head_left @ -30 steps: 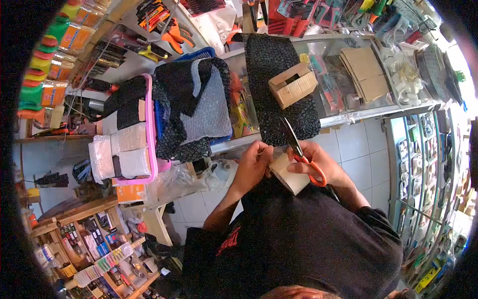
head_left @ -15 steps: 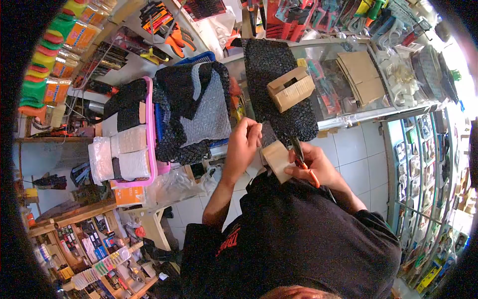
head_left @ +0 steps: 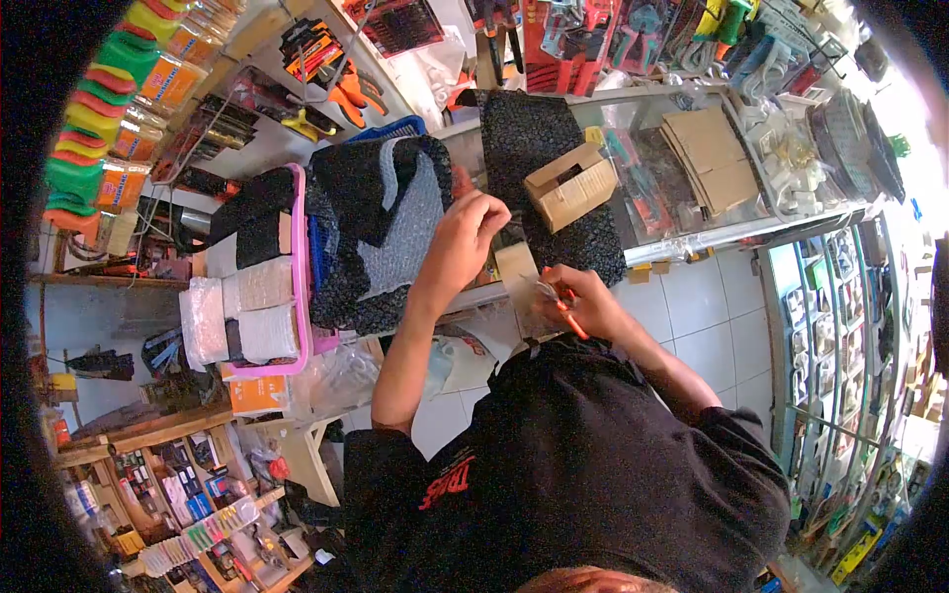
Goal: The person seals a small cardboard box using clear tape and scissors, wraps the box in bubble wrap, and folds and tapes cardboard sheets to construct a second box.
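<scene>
My left hand [head_left: 463, 240] is raised at the front edge of the counter, fingers curled into a pinch. Whether anything thin is between them, I cannot make out. My right hand [head_left: 585, 304] grips orange-handled scissors [head_left: 565, 314], their blades pointing up and left. A tan cardboard piece [head_left: 516, 275] lies against the right hand's fingertips, partly blurred; I cannot tell whether that hand also holds it. Beyond the hands, an open small cardboard box [head_left: 573, 198] rests on a sheet of black bubble wrap [head_left: 534, 143] that hangs over the counter edge.
Left of my hands stand a pink-rimmed basket [head_left: 300, 267] of wrapped packs and a heap of black and clear bubble wrap [head_left: 400, 247]. Flattened cardboard [head_left: 714, 158] lies on the glass counter [head_left: 643, 119]. Packaged tools hang behind; a glass display case [head_left: 825, 326] stands at right.
My left hand has moved up and left, away from my right hand. The scissors and cardboard piece have shifted left with my right hand, and the blades now point more to the left.
</scene>
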